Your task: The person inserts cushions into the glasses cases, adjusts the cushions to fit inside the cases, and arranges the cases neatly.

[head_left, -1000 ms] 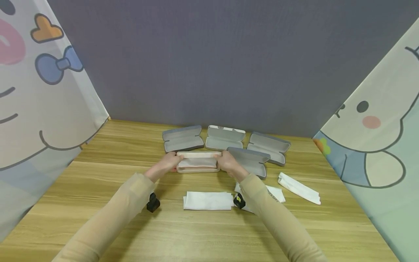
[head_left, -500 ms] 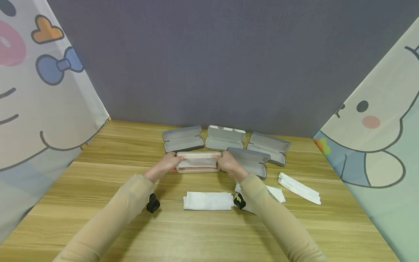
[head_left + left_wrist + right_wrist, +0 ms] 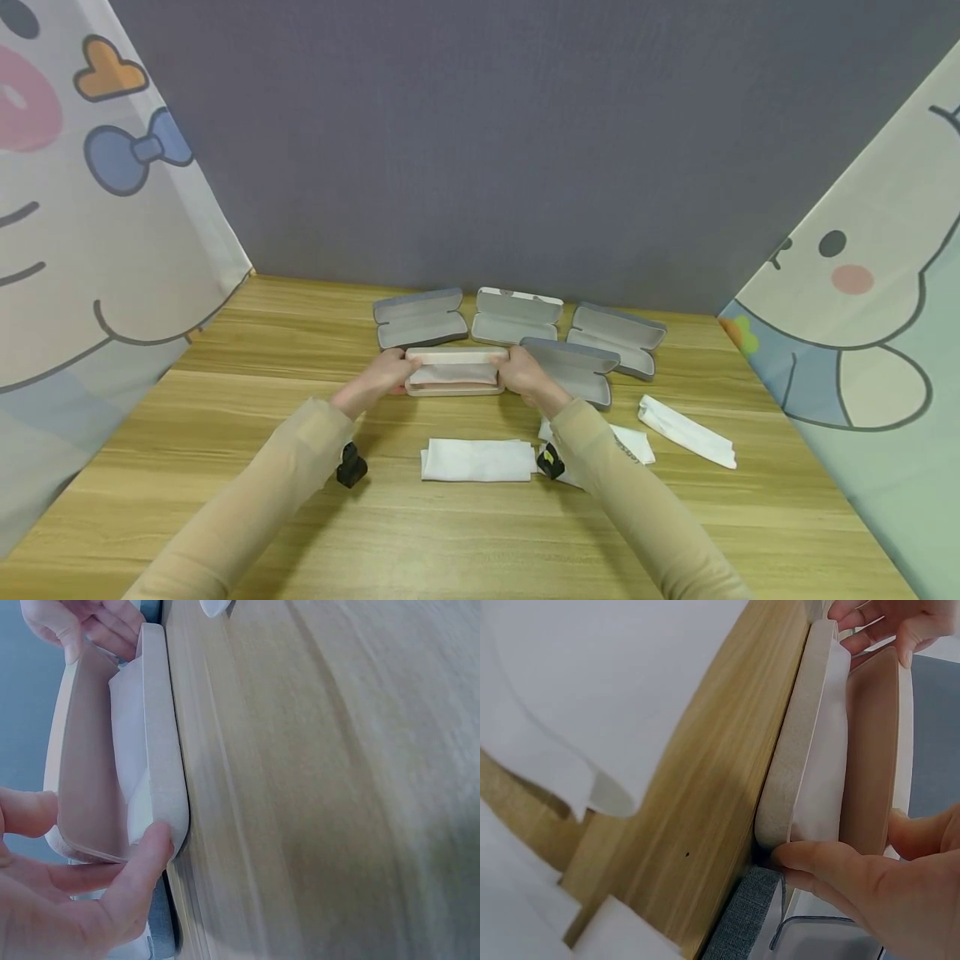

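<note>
Fingers [image 3: 139,881] of the left hand [image 3: 386,371] are pinching one end of a pale beige, oblong, hinged case [image 3: 454,390], thumb lying on the lid edge, forefinger tip resting on the front corner of the base. Fingers of the right hand [image 3: 523,373] are pinching the opposite end the same way. Case is resting on the wood-grain bench [image 3: 442,542], lid raised; one white folded cloth [image 3: 453,374] is lying inside against a pinkish-tan lining.

Other cases: four, all standing open. Three are grey: one at back left [image 3: 420,322], one at back right [image 3: 618,327], one nearer [image 3: 573,367], sitting just beside the right hand. The fourth, a white case with a dark-patterned rim [image 3: 517,327], is standing between the two at the back.

Loose white cloths on the bench, three visible: a flat folded rectangle [image 3: 477,460] lying between the forearms; a cloth bearing grey lettering [image 3: 641,447], partly hiding behind the right beige sleeve [image 3: 641,500]; a narrow folded strip [image 3: 686,431] lying slantwise farther right.

Behind everything, one grey-blue panel [image 3: 465,150] is rising; two cartoon-printed sheets [image 3: 847,317] are flanking it.
</note>
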Action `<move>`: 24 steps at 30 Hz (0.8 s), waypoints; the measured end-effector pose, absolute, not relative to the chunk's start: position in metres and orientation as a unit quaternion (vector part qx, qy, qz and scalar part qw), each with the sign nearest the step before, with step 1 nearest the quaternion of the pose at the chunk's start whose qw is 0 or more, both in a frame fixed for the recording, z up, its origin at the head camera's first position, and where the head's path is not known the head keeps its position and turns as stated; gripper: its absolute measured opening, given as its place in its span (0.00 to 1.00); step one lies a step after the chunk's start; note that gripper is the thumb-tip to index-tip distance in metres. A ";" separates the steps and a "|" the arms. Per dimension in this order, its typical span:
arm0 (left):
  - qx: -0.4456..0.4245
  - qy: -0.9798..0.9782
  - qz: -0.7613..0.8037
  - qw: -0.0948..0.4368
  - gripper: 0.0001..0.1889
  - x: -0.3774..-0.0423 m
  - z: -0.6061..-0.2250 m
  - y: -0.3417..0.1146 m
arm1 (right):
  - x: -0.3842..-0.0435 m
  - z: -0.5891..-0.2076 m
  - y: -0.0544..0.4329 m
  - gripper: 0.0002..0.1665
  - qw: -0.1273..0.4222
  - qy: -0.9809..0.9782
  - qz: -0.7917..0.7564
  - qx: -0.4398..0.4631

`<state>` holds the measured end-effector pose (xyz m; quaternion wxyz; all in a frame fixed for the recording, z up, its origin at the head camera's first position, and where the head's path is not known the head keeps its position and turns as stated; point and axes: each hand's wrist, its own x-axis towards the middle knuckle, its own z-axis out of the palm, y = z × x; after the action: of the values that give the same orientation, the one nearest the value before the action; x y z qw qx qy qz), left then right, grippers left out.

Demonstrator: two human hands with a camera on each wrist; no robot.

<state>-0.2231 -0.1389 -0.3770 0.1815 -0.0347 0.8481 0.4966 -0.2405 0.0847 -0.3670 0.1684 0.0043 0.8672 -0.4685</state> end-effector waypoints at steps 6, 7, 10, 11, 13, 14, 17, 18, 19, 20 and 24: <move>-0.034 0.845 0.502 0.179 0.28 -0.223 -0.378 -0.139 | -0.240 -0.367 0.085 0.23 0.172 0.869 -0.463 0.005; -0.034 0.845 0.503 0.178 0.29 -0.223 -0.378 -0.139 | -0.240 -0.367 0.086 0.23 0.173 0.868 -0.465 0.005; -0.033 0.845 0.502 0.181 0.29 -0.222 -0.378 -0.139 | -0.241 -0.366 0.086 0.23 0.176 0.868 -0.464 0.008; -0.032 0.845 0.502 0.182 0.29 -0.221 -0.378 -0.140 | -0.241 -0.366 0.086 0.22 0.176 0.868 -0.464 0.008; -0.028 0.846 0.499 0.184 0.29 -0.221 -0.377 -0.140 | -0.241 -0.366 0.086 0.23 0.178 0.870 -0.460 0.008; -0.027 0.846 0.499 0.185 0.29 -0.221 -0.377 -0.141 | -0.240 -0.366 0.086 0.23 0.177 0.870 -0.460 0.008; -0.024 0.848 0.496 0.185 0.28 -0.221 -0.378 -0.141 | -0.240 -0.366 0.086 0.24 0.176 0.869 -0.463 0.007; -0.024 0.849 0.495 0.184 0.28 -0.221 -0.378 -0.142 | -0.239 -0.366 0.086 0.25 0.175 0.869 -0.464 0.006; -0.024 0.849 0.495 0.184 0.28 -0.222 -0.378 -0.142 | -0.240 -0.366 0.086 0.25 0.174 0.868 -0.466 0.006; -0.023 0.850 0.494 0.183 0.27 -0.222 -0.379 -0.142 | -0.240 -0.366 0.086 0.25 0.174 0.867 -0.468 0.006; -0.024 0.851 0.491 0.186 0.27 -0.223 -0.379 -0.142 | -0.241 -0.367 0.086 0.26 0.169 0.863 -0.476 0.004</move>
<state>-0.2227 -0.1420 -0.3790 0.1861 -0.0240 0.8508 0.4908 -0.2406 0.0860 -0.3673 0.1687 0.0036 0.8630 -0.4762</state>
